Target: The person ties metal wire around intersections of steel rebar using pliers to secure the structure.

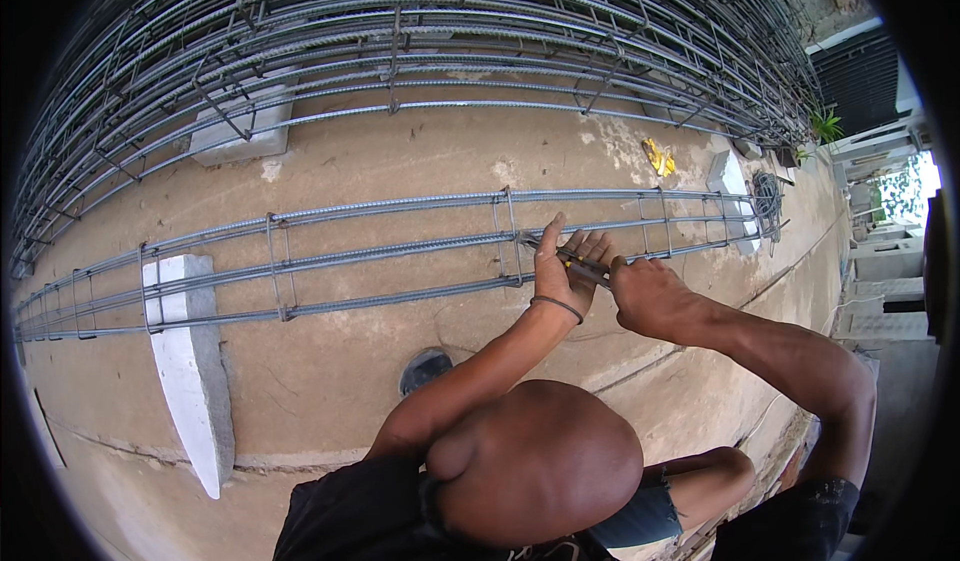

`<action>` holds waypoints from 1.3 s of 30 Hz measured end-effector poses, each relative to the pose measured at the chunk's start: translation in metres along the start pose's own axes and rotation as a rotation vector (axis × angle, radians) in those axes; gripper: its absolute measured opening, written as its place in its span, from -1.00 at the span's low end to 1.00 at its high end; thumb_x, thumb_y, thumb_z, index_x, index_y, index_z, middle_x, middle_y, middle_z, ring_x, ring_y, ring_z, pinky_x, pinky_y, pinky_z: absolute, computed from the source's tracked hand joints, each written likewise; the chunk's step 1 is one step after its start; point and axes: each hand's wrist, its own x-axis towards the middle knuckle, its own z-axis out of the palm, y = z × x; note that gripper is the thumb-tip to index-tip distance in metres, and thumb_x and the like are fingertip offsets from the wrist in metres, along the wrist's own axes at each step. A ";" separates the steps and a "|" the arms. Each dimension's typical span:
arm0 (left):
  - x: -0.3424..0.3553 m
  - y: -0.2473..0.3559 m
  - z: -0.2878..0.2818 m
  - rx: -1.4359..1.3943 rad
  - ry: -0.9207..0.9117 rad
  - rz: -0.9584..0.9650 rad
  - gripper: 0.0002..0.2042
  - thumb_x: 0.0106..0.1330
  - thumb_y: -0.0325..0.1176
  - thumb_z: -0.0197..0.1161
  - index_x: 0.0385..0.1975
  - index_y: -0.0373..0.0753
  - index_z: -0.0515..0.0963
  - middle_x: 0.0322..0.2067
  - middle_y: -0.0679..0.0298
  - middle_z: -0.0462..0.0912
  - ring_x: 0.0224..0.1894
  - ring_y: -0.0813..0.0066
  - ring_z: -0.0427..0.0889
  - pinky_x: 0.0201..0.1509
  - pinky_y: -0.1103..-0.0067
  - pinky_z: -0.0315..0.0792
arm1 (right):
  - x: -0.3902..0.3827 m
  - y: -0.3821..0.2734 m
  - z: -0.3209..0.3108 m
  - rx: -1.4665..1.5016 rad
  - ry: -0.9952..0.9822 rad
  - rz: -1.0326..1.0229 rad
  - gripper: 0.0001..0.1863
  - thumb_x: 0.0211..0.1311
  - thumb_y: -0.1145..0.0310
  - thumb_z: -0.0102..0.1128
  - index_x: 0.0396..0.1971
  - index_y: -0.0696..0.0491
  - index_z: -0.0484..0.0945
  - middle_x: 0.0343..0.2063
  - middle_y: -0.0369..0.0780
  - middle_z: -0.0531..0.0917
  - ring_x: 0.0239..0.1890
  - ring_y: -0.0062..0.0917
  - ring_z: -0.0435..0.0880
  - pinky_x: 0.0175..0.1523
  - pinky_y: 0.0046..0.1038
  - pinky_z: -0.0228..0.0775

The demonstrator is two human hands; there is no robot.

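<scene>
My right hand (650, 299) is closed round the handle end of dark pincers (592, 273) with small yellow marks. The tool's jaw end points left, at a corner of a stirrup on a slim rebar cage (400, 251). My left hand (562, 273) is beside the jaws, thumb raised and fingers spread, with the pincers lying across its fingers. A dark band (558, 307) circles my left wrist. The cage is made of long ribbed bars with square stirrups. My hands partly hide its near bar, and I cannot make out any wire in the jaws.
A white-faced block (185, 361) supports the cage at left, another block (735, 196) at right. Beyond stand stacked rebar cages (400, 46) on a pale block (240, 126). A yellow scrap (658, 157), a wire bundle (768, 201) and a dark round object (425, 369) lie on the concrete.
</scene>
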 end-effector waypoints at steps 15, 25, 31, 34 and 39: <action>0.018 0.012 -0.040 0.034 -0.522 -0.088 -0.67 0.32 -0.24 0.18 -0.70 -0.02 0.30 -0.72 0.44 0.36 -0.59 0.53 0.38 -0.33 0.46 0.36 | 0.001 0.012 0.025 1.950 -0.667 0.206 -0.87 0.23 0.56 0.13 -0.41 0.05 0.37 -0.49 -0.21 0.52 -0.51 -0.53 0.48 -0.36 -0.41 0.41; 0.008 -0.002 -0.008 0.023 -0.132 0.027 -0.76 0.23 -0.17 0.27 -0.32 -0.22 0.50 -0.36 0.23 0.56 -0.21 0.26 0.59 -0.04 0.34 0.49 | 0.000 -0.006 0.007 -0.316 0.333 0.085 -0.52 -0.04 0.53 0.19 -0.05 0.30 0.33 -0.40 0.08 0.60 -0.27 -0.09 0.64 -0.19 -0.13 0.51; 0.036 0.003 -0.044 0.008 -0.354 -0.056 -0.75 0.24 -0.11 0.27 -0.58 -0.07 0.47 -0.66 0.39 0.46 -0.53 0.44 0.47 -0.19 0.38 0.50 | -0.018 -0.015 -0.005 0.192 0.109 0.161 -0.26 0.00 0.41 0.30 0.14 0.28 0.10 -0.30 0.05 0.58 -0.27 -0.23 0.63 -0.17 -0.17 0.52; 0.029 0.013 -0.056 -0.051 -0.527 -0.150 -0.73 0.26 -0.13 0.25 -0.64 -0.07 0.46 -0.70 0.43 0.45 -0.52 0.43 0.51 -0.18 0.37 0.51 | -0.015 -0.008 -0.009 0.868 -0.228 0.360 -0.27 0.08 0.36 0.30 0.14 0.28 0.07 -0.36 -0.07 0.56 -0.40 -0.32 0.61 -0.21 -0.24 0.53; 0.005 -0.001 -0.036 0.062 -0.282 -0.069 -0.83 0.24 -0.22 0.19 -0.27 -0.13 0.54 -0.34 0.26 0.63 -0.23 0.34 0.62 -0.05 0.37 0.50 | -0.008 0.001 0.055 0.816 -0.051 0.286 -0.40 0.09 0.59 0.10 0.14 0.23 0.09 -0.39 0.03 0.55 -0.37 -0.12 0.61 -0.19 -0.13 0.49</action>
